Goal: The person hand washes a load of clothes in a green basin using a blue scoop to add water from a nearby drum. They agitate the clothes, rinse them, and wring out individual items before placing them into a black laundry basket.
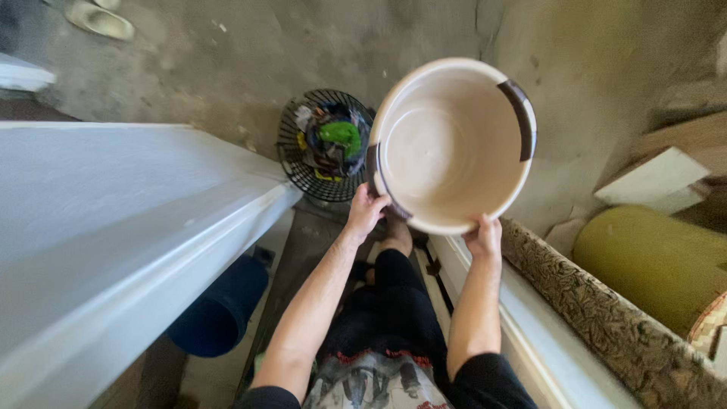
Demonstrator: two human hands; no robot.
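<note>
I hold a large cream plastic basin (447,144) with dark brown handles up in front of me, tilted so its empty inside faces the camera. My left hand (366,209) grips the rim at the lower left, by one brown handle. My right hand (485,238) grips the rim at the bottom. Below the basin, my legs in black clothing and one foot show on the floor.
A black wire basket (322,144) filled with colourful scraps stands on the concrete floor behind the basin. A white slab surface (106,227) runs along the left, with a blue barrel (219,310) under it. A patterned ledge (598,310) and an olive cylinder (651,261) lie at the right.
</note>
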